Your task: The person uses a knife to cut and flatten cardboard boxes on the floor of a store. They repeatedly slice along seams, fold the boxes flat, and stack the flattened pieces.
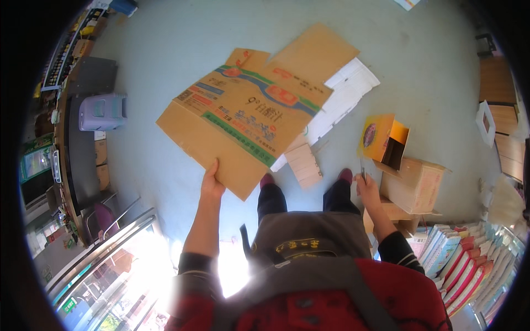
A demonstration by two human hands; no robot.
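My left hand (213, 182) grips the lower edge of a large flattened cardboard box (252, 111), brown with printed writing and green and blue bands, thumb on top. My right hand (366, 186), at the right, is closed around a small thin tool (363, 170), perhaps a knife; its exact kind is unclear. Below the flattened box lie a white flattened carton (343, 99) and a smaller brown cardboard piece (305, 165), both partly covered. Beyond my right hand, a yellow-orange open box (377, 136) rests against a brown cardboard box (414, 186).
Stacked packets or bags (459, 256) fill the lower right. A lilac plastic bin (103, 111) stands by a dark counter (80, 153) on the left. A glass door or case with a metal frame (107, 248) is at lower left. Wooden cabinets (499, 116) line the right.
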